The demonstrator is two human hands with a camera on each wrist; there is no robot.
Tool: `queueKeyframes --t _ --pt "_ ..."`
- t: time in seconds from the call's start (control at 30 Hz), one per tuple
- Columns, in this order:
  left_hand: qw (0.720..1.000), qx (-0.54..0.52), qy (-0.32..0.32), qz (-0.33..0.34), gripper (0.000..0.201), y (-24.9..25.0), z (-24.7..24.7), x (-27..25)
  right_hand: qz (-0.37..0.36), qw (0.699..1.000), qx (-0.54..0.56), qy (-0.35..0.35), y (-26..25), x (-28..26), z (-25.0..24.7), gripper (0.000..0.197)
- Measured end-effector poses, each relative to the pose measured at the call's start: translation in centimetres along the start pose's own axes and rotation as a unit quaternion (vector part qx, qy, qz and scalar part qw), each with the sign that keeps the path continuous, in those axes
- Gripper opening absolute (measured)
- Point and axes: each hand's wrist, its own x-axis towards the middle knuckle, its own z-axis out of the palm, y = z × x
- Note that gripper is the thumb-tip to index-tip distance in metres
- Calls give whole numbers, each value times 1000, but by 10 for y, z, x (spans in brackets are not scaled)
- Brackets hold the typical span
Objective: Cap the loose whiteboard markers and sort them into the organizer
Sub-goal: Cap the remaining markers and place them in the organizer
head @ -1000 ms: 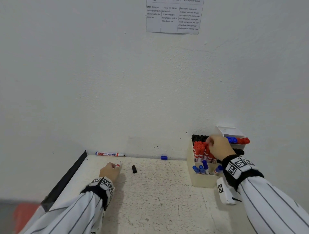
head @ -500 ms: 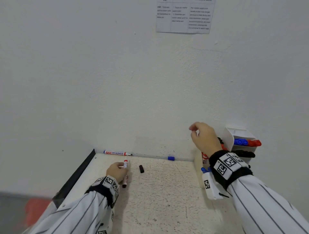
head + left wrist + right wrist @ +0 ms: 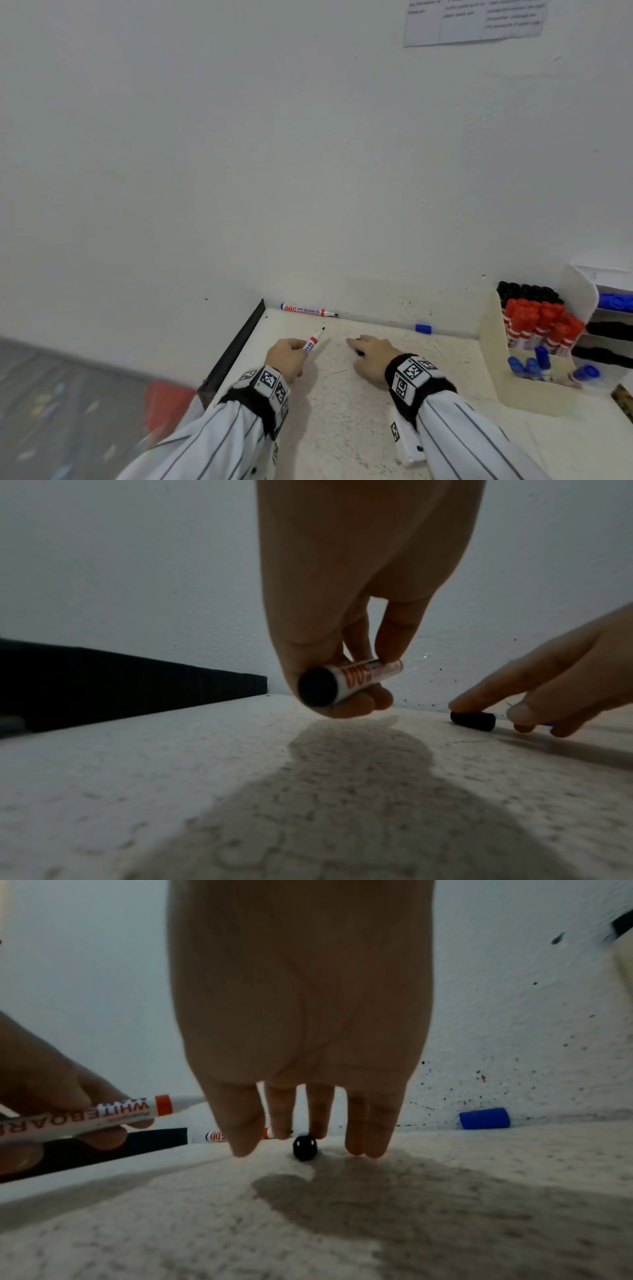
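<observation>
From the head view: the left hand (image 3: 287, 356) grips an uncapped white whiteboard marker with red lettering and a black tip (image 3: 314, 341), nib pointing up and away toward the far wall, probably so a cap can go straight on. The right hand (image 3: 371, 356) is down on the speckled cream tabletop (image 3: 342, 428), fingers reaching over a small black marker cap (image 3: 358, 352) that is mostly hidden beneath them. A second uncapped white marker (image 3: 308, 310) lies along the far edge against the wall, and a loose blue cap (image 3: 423, 328) sits further right on that same edge. At the right stands the cream plastic organizer (image 3: 493, 359), already holding black, red and blue markers in groups.

Left wrist view: fingers and thumb wrap the marker barrel, its black end cap facing the camera. To the right, the other hand's fingertips (image 3: 460, 703) touch the black cap lying on its side, but the pinch looks not yet closed.

Right wrist view: the right fingers hang almost straight around the cap (image 3: 304, 1146), not clasping it, so that hand reads as open. Nothing blocks the cap; the blue cap sits well apart at right, a wrong colour to avoid
</observation>
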Motion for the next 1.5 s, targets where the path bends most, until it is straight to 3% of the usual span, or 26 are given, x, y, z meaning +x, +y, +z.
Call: queueKeyframes --t 0.07,0.17,0.2,0.37,0.5,0.63,0.87,1.0,1.13,1.23,1.33,1.4,1.5 --pt "1000 22 -12 10 33 -1 -1 -3 3 999 -7 38 -4 3 3 49" --pt "997 55 -34 36 31 -1 -1 -7 8 995 15 94 -5 2 2 11" --pt "997 63 -33 44 31 -2 -1 -7 5 995 15 99 -4 0 1 10" --pt "995 71 -34 62 32 -4 4 -8 9 994 48 101 6 -10 -2 22" --pt "994 74 -32 79 32 0 11 -12 -32 969 153 191 7 -19 -9 32" --pt "988 103 -46 108 31 5 16 -15 -84 945 234 212 8 -29 -15 24" --pt "981 80 -85 154 31 15 24 -24 -105 933 263 223 14 -36 -13 23" --pt "981 31 -96 167 30 20 30 -31 -80 927 309 199 13 -41 -14 10" --pt "978 -34 -83 186 16 30 35 -40 -36 930 300 211 10 -46 -19 44" --pt "970 17 -66 232 6 41 37 -45 -7 909 351 226 7 -49 -22 46" --pt "958 107 -49 262 22 50 40 -47 3 901 367 230 5 -50 -27 45" --pt "962 85 -67 253 25 56 42 -49 -1 901 366 232 3 -52 -33 44" --pt "971 -79 -164 156 26 65 41 -52 -23 893 377 245 2 -56 -37 43"
